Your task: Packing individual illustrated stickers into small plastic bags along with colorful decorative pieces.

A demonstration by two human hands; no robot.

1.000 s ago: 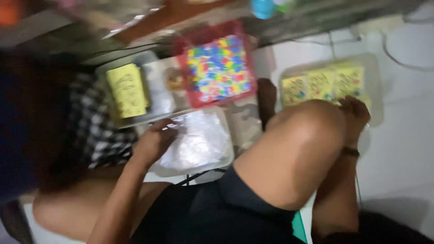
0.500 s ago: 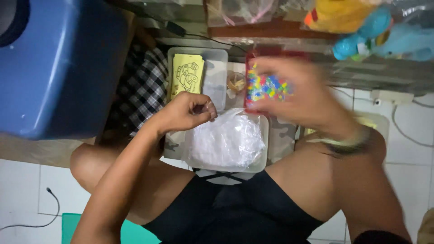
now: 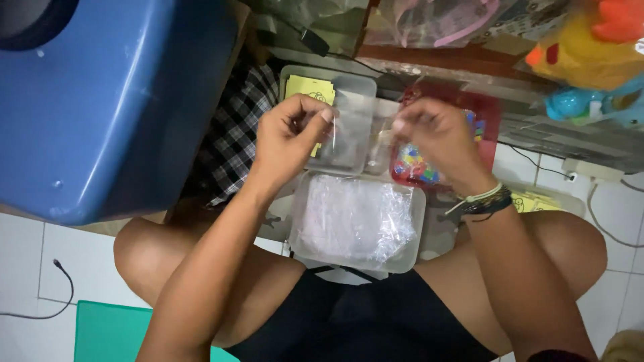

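Your left hand (image 3: 290, 137) and right hand (image 3: 437, 137) hover just above the clear tub of plastic bags (image 3: 357, 221) resting between your knees. Both hands pinch the edges of a small clear plastic bag (image 3: 349, 134), fingertips closed on it, stretched between them. Beyond the tub sits a clear box with yellow cards (image 3: 329, 100), and right of that a red tray of coloured beads (image 3: 419, 167). A blue container (image 3: 100, 100) stands left of the tub.

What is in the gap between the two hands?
In the head view, a small clear plastic bag stretches from the left hand to the right hand, above a clear tub.
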